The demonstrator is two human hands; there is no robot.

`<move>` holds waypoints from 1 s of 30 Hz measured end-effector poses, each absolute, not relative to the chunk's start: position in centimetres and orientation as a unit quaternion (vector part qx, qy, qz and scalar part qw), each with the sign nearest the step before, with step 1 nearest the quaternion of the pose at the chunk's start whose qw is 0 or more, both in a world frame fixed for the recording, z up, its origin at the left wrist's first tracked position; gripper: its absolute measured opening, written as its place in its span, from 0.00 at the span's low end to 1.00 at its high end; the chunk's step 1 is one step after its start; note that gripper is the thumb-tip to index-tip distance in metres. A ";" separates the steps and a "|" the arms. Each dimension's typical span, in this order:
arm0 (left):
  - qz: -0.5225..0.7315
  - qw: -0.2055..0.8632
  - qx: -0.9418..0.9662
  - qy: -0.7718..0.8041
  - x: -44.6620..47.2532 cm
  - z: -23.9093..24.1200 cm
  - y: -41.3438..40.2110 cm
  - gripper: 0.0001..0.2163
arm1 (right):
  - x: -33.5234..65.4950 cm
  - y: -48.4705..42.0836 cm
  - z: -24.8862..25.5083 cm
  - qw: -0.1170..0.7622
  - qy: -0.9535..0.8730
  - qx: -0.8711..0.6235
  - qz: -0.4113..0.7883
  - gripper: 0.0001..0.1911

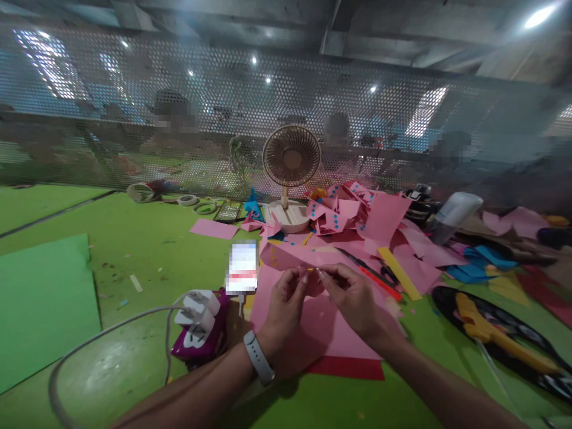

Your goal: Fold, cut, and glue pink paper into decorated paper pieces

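1. Pinching between thumb and forefinger, the left hand (286, 293) and the right hand (355, 301) both grip a small pink paper piece (315, 287), held just above the larger pink sheets (330, 338). A yellow bit (310, 270) shows at the fingertips; it is too small to tell whether it is stuck on or loose.
2. Working so small a piece well calls, I judge, for a light, even pinch from both sides, pressing with the finger pads rather than pulling, since thin paper may crease or tear.
3. Resting the forearms on the green table (147, 250) would probably steady the fingertips.
4. Standing beyond the hands is a fan (292, 156), with a heap of folded pink pieces (344, 211) to its right; any draught could shift loose scraps.
5. Crowding the right hand are a red tool (381, 282) and a yellow strip (399, 274). Near the left forearm sit a lit phone (242, 267), white adapters (201, 319) and a looping cable (54, 381), which a sleeve or wrist could snag.
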State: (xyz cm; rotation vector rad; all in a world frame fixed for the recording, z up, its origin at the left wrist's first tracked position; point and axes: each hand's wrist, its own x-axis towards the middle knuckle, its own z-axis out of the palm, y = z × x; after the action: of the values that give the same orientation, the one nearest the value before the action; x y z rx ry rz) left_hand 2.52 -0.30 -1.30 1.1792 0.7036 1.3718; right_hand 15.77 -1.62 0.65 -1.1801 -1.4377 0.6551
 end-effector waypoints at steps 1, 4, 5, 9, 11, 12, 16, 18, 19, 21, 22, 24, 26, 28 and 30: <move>0.581 0.561 0.506 0.301 2.5 -1.2 -0.3 0.08 | 15.7 -1.6 0.6 0.551 -0.608 -0.498 0.279 0.08; 0.573 0.556 0.517 0.309 2.5 -1.0 -0.5 0.08 | 15.6 -1.8 0.6 0.550 -0.612 -0.496 0.278 0.07; 0.572 0.554 0.519 0.311 2.5 -0.9 -0.5 0.08 | 15.6 -1.8 0.6 0.550 -0.613 -0.494 0.279 0.07; 0.571 0.541 0.527 0.321 2.5 -1.0 -0.5 0.07 | 15.5 -1.9 0.7 0.545 -0.619 -0.491 0.280 0.07; 0.568 0.533 0.536 0.324 2.4 -1.2 -0.4 0.07 | 15.5 -1.9 0.8 0.542 -0.618 -0.496 0.280 0.07; 0.566 0.530 0.542 0.325 2.4 -1.3 -0.4 0.07 | 15.5 -1.9 0.8 0.540 -0.617 -0.499 0.281 0.07; 0.559 0.512 0.560 0.334 2.4 -1.5 -0.4 0.07 | 15.6 -1.9 0.9 0.529 -0.629 -0.508 0.260 0.06; 0.558 0.512 0.562 0.333 2.3 -1.4 -0.5 0.07 | 15.6 -1.9 0.9 0.525 -0.643 -0.506 0.233 0.05; 0.558 0.514 0.561 0.331 2.3 -1.4 -0.5 0.07 | 15.7 -2.0 0.8 0.524 -0.651 -0.504 0.217 0.05; 0.558 0.520 0.559 0.326 2.3 -1.3 -0.6 0.07 | 15.8 -2.0 0.7 0.522 -0.665 -0.501 0.185 0.05; 0.559 0.522 0.557 0.324 2.4 -1.2 -0.7 0.07 | 15.9 -2.0 0.6 0.519 -0.672 -0.500 0.170 0.05; 0.562 0.522 0.553 0.325 2.4 -1.2 -0.7 0.07 | 16.0 -1.9 0.5 0.511 -0.685 -0.500 0.144 0.04; 0.564 0.519 0.553 0.328 2.4 -1.1 -0.6 0.07 | 16.0 -1.8 0.5 0.503 -0.694 -0.500 0.127 0.04; 0.561 0.514 0.558 0.331 2.4 -1.1 -0.6 0.07 | 16.0 -1.8 0.5 0.501 -0.697 -0.498 0.122 0.04; 0.558 0.510 0.564 0.331 2.4 -1.0 -0.6 0.07 | 16.0 -1.9 0.7 0.503 -0.697 -0.497 0.119 0.04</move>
State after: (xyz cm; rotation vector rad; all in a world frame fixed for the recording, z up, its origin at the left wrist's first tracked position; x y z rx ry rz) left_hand 2.36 -0.58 -1.03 1.3592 0.7971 1.3448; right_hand 15.97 -1.91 0.69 -1.2011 -1.6826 0.2865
